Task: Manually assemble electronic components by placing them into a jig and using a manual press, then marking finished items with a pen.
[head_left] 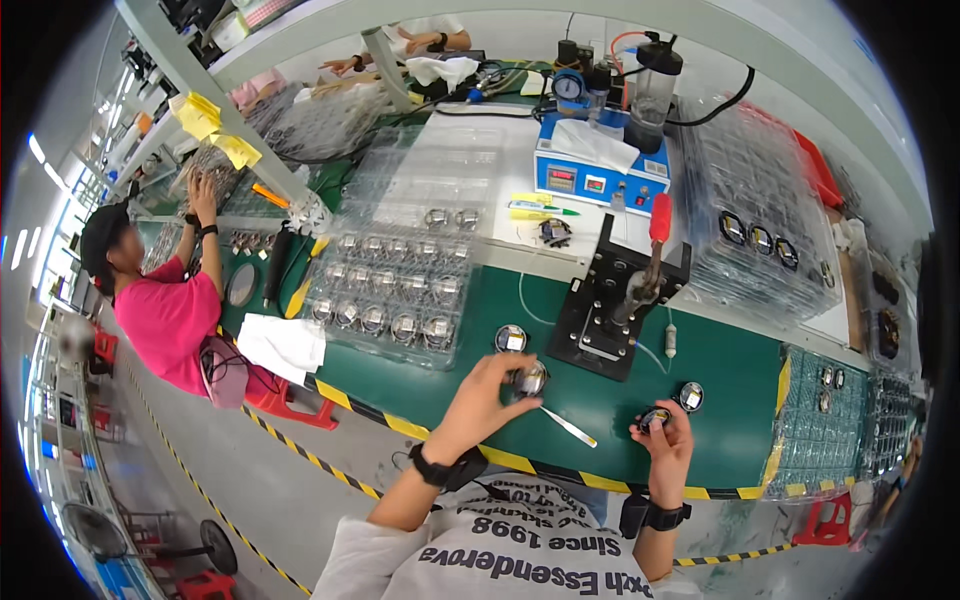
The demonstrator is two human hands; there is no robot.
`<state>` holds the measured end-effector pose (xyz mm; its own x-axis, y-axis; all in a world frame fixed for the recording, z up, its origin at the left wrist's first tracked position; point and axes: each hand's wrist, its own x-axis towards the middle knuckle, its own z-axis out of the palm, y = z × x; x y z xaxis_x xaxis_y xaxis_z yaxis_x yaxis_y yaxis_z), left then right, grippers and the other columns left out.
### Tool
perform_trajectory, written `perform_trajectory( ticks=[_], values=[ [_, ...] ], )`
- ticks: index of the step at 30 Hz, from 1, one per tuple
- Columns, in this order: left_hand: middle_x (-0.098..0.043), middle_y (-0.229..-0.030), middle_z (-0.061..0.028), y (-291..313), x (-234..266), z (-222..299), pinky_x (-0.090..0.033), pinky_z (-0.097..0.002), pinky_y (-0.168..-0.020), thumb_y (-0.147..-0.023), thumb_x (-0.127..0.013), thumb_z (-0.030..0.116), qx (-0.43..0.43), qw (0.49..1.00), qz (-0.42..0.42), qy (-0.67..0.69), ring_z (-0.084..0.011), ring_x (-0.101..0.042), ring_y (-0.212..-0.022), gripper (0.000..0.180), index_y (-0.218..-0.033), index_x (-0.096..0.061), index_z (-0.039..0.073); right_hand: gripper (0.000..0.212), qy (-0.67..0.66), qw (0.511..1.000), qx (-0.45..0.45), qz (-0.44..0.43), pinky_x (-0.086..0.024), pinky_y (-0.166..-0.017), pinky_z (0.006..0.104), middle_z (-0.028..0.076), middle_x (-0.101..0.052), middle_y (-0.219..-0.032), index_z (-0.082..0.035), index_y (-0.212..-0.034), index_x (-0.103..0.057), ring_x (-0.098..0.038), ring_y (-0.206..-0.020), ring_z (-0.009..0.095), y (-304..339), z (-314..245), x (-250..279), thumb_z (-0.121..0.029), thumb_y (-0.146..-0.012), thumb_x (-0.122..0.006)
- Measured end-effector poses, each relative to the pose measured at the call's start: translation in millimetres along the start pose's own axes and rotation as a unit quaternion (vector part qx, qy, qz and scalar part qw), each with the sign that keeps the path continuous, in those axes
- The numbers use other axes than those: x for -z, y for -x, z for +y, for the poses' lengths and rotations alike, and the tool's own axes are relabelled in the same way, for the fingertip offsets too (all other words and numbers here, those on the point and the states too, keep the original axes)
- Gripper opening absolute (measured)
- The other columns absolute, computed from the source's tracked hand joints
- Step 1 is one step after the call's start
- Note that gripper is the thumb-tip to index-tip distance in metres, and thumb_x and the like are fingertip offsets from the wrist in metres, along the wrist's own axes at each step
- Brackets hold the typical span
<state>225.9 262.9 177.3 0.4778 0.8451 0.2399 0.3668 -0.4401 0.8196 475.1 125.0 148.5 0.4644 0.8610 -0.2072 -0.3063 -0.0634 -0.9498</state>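
Observation:
My left hand (478, 402) curls its thumb and fingers round a small round silver part (533, 378), low over the green mat. Just beyond it lies another round part (511, 338) with a dark rim. My right hand (669, 452) pinches a round black-rimmed part (654, 418) between thumb and fingers. Beside that hand a similar round part (691, 396) rests on the mat. A slim white-and-silver tool (570, 427), perhaps tweezers, lies between my hands. Behind them stands a black lever press (600, 315) with a red handle grip (660, 217).
Clear trays (390, 290) of round parts lie at left; stacked clear trays (755, 220) stand at right. A blue control box (600, 165) with a gauge sits behind the press. A white cloth (281, 345) lies near the front edge. A co-worker in pink (170, 320) works at left.

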Motion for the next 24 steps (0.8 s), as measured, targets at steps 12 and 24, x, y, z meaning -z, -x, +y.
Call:
perform_trajectory(
  ticks=[12,24],
  values=[
    [-0.058,-0.112,-0.0172,-65,-76,-2,-0.05,-0.0362,-0.08,-0.062,-0.086,0.017,0.056,0.997,0.03,-0.044,-0.0316,-0.06,-0.095,0.074,-0.12,-0.042,0.001,0.028,-0.056,0.997,-0.026,-0.043,-0.055,-0.075,0.0308,0.013,-0.062,-0.097,-0.002,-0.123,-0.05,-0.065,-0.084,0.021,14,-10,14,-0.005,-0.095,-0.048],
    [-0.054,-0.095,-0.0202,-75,-71,-10,-0.047,-0.0431,-0.08,-0.057,-0.087,0.024,0.016,0.993,0.024,-0.115,-0.0384,-0.054,-0.093,0.077,-0.117,-0.046,-0.001,0.033,-0.048,0.996,-0.05,-0.06,-0.052,-0.07,0.0271,0.014,-0.064,-0.097,-0.003,-0.128,-0.047,-0.065,-0.082,0.019,6,-25,20,-0.005,-0.095,-0.048]
  ],
)
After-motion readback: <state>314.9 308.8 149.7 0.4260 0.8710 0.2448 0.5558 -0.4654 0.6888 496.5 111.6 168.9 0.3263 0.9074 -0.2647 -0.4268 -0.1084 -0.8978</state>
